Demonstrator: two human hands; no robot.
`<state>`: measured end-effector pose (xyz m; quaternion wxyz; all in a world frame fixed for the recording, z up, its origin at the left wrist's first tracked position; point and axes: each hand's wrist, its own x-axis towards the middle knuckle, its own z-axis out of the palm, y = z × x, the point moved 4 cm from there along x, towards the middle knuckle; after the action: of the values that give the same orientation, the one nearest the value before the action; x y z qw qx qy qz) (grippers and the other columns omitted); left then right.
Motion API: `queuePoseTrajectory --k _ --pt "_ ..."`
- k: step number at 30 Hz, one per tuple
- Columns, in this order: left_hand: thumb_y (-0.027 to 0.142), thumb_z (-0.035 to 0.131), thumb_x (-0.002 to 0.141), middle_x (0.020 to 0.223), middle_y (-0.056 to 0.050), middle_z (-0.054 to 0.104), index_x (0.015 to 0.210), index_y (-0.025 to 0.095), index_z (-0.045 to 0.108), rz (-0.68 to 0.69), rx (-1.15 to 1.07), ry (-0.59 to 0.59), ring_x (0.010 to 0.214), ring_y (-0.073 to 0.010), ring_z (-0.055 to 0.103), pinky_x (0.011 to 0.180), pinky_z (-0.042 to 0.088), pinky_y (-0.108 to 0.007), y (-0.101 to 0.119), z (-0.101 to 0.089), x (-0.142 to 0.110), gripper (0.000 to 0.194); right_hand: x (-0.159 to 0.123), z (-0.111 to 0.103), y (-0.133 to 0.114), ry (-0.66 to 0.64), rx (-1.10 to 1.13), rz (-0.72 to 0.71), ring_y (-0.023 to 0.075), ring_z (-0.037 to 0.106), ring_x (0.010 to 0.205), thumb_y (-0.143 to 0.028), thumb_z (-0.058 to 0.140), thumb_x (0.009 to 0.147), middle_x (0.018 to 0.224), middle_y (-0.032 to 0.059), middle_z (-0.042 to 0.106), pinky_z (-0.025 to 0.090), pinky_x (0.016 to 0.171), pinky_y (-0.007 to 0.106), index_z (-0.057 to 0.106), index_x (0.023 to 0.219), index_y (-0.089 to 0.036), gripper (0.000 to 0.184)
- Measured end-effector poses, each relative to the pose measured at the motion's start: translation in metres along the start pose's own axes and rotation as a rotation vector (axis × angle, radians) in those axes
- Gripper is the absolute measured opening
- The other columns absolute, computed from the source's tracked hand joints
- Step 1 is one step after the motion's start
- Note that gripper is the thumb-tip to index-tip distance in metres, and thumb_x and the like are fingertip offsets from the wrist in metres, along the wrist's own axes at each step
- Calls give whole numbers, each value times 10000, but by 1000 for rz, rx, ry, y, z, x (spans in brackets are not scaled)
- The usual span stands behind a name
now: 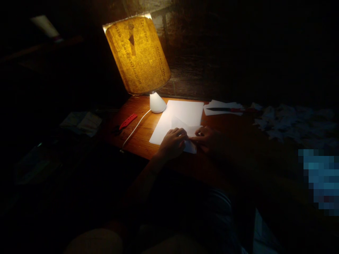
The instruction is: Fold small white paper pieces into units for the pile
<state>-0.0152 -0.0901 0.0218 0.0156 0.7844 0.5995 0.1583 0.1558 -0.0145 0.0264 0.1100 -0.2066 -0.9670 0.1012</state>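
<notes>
A small folded piece of white paper [185, 129] lies on top of a larger white sheet [182, 113] on the wooden desk [148, 127]. My left hand [172, 143] rests on the folded paper's near left part, fingers curled and pressing down. My right hand [206, 137] pinches the same paper's right corner, fingers closed. The room is dark, so the fingertips are dim.
A lit lamp with a yellow printed shade [137, 53] and white base [156, 103] stands behind the sheet, its white cord [135, 128] running forward. A red cutter [127, 121] lies left. Scissors [227, 109] rest on papers at right, beside paper scraps [291, 121].
</notes>
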Motion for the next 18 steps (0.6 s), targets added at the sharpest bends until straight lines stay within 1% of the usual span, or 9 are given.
queuePoseTrajectory --k 3,6,8,9,12,15,18 --pt "100 557 951 1257 -83 694 1112 203 677 -18 35 -33 1175 -275 617 1031 513 -472 7 -4 -5 227 2 0 -8 -1 -18 22 256 546 1059 -202 573 1003 1182 124 661 414 836 355 793 1306 -288 384" --pt "159 571 987 1307 -99 659 1156 203 657 -49 69 -64 1252 -297 584 1105 487 -502 21 -7 -14 195 4 -1 -16 6 -31 32 275 543 1115 -213 580 1013 1221 140 664 424 884 373 806 1250 -237 328" --pt "198 600 988 1336 -128 621 1217 185 633 -82 71 -74 1241 -306 576 1079 515 -490 33 -6 -20 231 6 -1 -21 -11 -36 36 272 549 1126 -204 581 1016 1222 141 670 422 895 369 803 1216 -209 299" --pt "215 602 994 1343 -135 606 1233 185 621 -110 61 -70 1228 -306 575 1062 528 -485 38 -5 -23 241 6 -1 -22 -29 -38 39 264 556 1116 -197 582 1014 1211 137 674 419 889 360 798 1202 -199 287" --pt "298 610 1016 1276 -133 593 1227 189 596 -167 -5 -25 1166 -305 579 1028 553 -487 49 0 -28 238 7 -1 -25 -91 -30 69 223 584 1022 -186 592 1000 1165 113 685 407 829 324 779 1171 -186 253" --pt "327 633 1009 1280 -123 580 1264 205 562 -184 -61 20 1166 -309 577 1032 557 -507 50 3 -29 292 7 -3 -27 -108 -24 89 199 590 933 -217 590 1002 1144 102 683 395 780 318 770 1148 -187 234" --pt "323 643 1001 1281 -120 579 1282 217 550 -179 -78 34 1179 -313 580 1034 557 -519 48 4 -29 314 7 -4 -29 -122 -42 105 205 584 913 -247 594 1003 1131 112 679 394 777 331 776 1135 -183 234"
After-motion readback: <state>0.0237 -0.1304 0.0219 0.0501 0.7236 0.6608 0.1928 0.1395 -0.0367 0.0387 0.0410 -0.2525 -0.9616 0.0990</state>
